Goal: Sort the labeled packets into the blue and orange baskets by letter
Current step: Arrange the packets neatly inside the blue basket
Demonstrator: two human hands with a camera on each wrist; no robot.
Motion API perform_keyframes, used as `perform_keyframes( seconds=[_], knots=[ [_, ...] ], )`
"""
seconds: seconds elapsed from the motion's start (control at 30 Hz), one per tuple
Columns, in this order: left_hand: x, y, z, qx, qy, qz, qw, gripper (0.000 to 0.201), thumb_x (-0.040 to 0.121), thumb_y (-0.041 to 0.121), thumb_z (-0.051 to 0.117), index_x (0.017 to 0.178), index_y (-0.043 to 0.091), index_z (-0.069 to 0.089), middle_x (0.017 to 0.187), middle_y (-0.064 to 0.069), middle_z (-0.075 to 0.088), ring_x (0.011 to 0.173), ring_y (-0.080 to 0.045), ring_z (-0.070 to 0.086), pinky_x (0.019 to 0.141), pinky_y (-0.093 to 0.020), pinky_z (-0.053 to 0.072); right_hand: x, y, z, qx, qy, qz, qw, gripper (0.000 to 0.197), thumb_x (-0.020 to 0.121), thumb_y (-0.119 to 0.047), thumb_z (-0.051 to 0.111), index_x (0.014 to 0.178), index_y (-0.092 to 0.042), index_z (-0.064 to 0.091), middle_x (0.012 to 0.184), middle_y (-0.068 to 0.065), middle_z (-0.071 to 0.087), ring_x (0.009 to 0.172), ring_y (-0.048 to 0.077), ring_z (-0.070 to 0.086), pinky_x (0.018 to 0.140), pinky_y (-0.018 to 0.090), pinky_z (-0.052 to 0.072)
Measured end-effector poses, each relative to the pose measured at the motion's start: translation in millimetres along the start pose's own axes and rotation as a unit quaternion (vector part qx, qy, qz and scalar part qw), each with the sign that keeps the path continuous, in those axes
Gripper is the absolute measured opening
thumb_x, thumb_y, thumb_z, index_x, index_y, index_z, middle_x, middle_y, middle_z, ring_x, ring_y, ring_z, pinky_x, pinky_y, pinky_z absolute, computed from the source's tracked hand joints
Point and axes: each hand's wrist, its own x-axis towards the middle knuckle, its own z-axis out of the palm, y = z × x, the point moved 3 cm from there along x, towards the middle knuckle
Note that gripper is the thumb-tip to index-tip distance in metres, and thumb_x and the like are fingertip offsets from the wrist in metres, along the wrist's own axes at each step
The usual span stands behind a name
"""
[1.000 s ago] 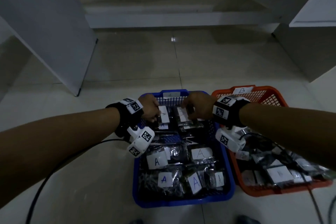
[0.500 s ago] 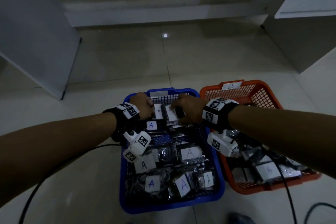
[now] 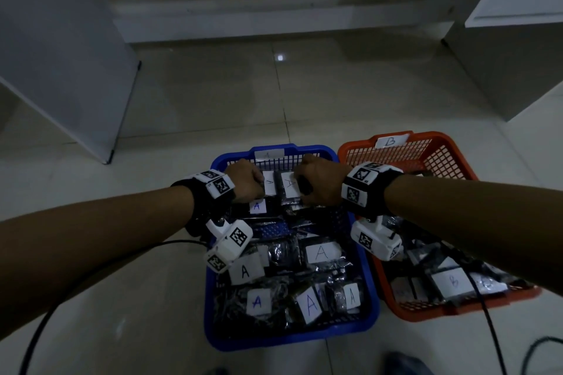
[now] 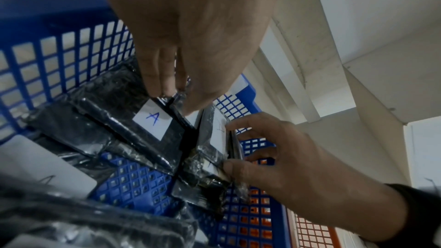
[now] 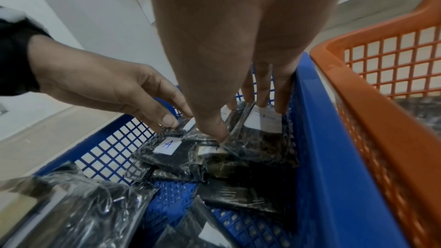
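Each hand's grip pinches an "A" packet (image 3: 290, 186) in the blue basket (image 3: 370, 280).

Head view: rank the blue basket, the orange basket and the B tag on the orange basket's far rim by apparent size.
1. blue basket, though it looks close to the next
2. orange basket, partly hidden by the right arm, so unsure
3. B tag, clearly smallest

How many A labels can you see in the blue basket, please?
8 A labels in the blue basket: two at the far end, one just nearer, two in the middle, three at the near end. More may be hidden.
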Motion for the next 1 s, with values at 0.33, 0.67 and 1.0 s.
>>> perform_keyframes(
  seconds=[0.33,0.67,1.0],
  knots=[
    [-33,12,-2,0.028,-0.234,0.063,0.970,0.025,0.084,0.031,0.078,0.102,0.015,0.071,0.095,0.001,0.074,0.095,-0.020,0.070,0.087,-0.041,0.057,-7,-4,-14,0.022,0.081,-0.053,0.995,0.028,0.085,-0.033,0.072,0.107,-0.017,0.063,0.112,0.003,0.054,0.095,0.023,0.059,0.080,0.035,0.052],
    [-62,-12,3,0.153,-0.318,0.047,0.934,0.037,0.067,0.035,0.091,0.091,0.017,0.067,0.091,-0.006,0.076,0.078,-0.014,0.066,0.076,-0.035,0.060,-7,-42,-12,0.145,-0.034,-0.119,0.982,0.003,0.086,-0.019,0.072,0.084,-0.019,0.074,0.080,-0.011,0.072,0.074,0.002,0.066,0.072,0.020,0.052],
    [-66,-12,2,0.100,-0.330,0.050,0.937,0.030,0.076,0.024,0.086,0.097,0.016,0.065,0.098,-0.008,0.075,0.087,-0.017,0.069,0.090,-0.043,0.058,1,-9,-33,0.122,0.036,-0.047,0.991,0.007,0.087,-0.021,0.073,0.090,-0.015,0.071,0.093,-0.003,0.071,0.084,0.011,0.065,0.075,0.024,0.050]
  ],
)
